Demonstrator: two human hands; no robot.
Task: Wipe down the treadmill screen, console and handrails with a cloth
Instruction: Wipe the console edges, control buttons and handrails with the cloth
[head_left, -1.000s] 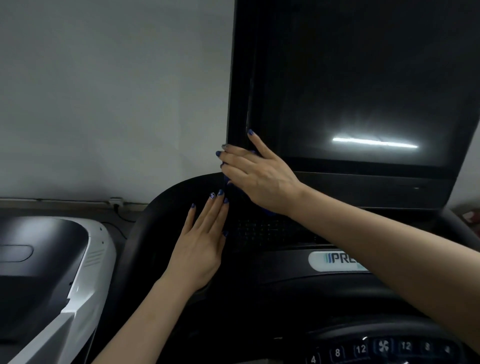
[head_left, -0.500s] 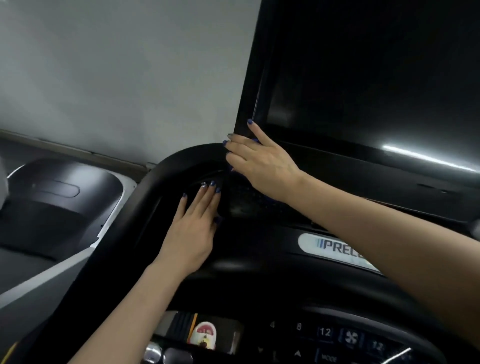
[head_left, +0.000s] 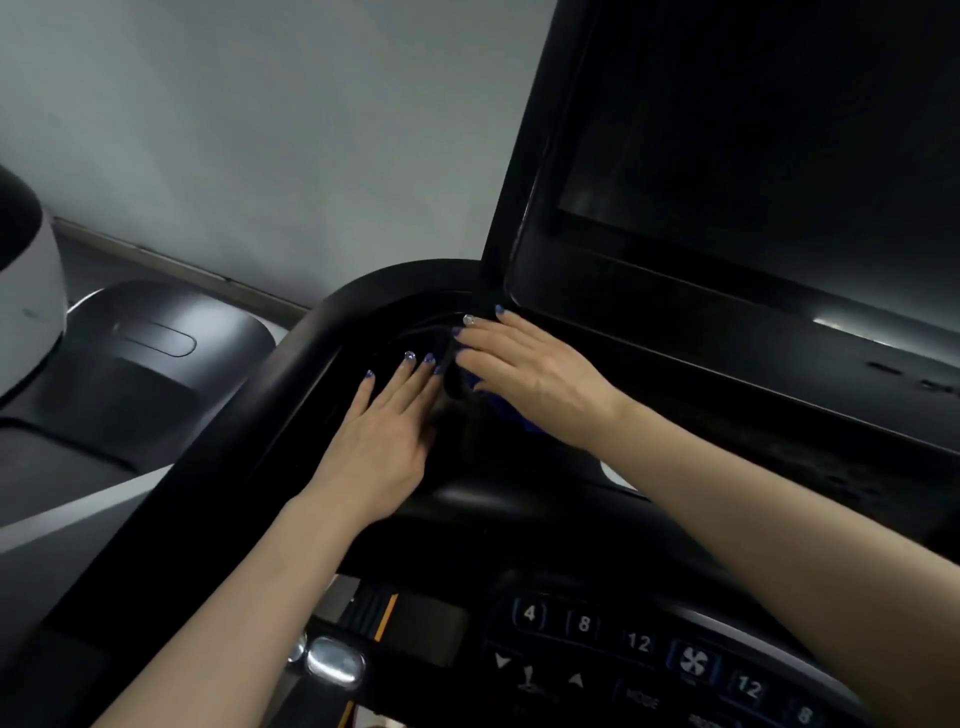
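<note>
The treadmill's dark screen (head_left: 753, 156) rises at the upper right above the black console (head_left: 519, 509). My right hand (head_left: 530, 369) lies flat, fingers straight, pressing a dark blue cloth (head_left: 511, 410) onto the console just below the screen's lower left corner; only a small edge of the cloth shows under the palm. My left hand (head_left: 384, 421) rests flat on the console beside it, fingers straight and nearly touching the right hand. A curved black handrail (head_left: 218, 457) sweeps from the screen's corner down to the left.
A lit keypad (head_left: 649, 649) with number and fan buttons sits at the bottom right. A neighbouring machine with a grey cover (head_left: 145, 358) and white housing (head_left: 26, 291) stands to the left. A grey wall (head_left: 260, 130) lies behind.
My right hand with the cloth slid down from the screen's lower left edge onto the console. The view tilted down and left, showing more keypad. My left hand stayed on the console.
</note>
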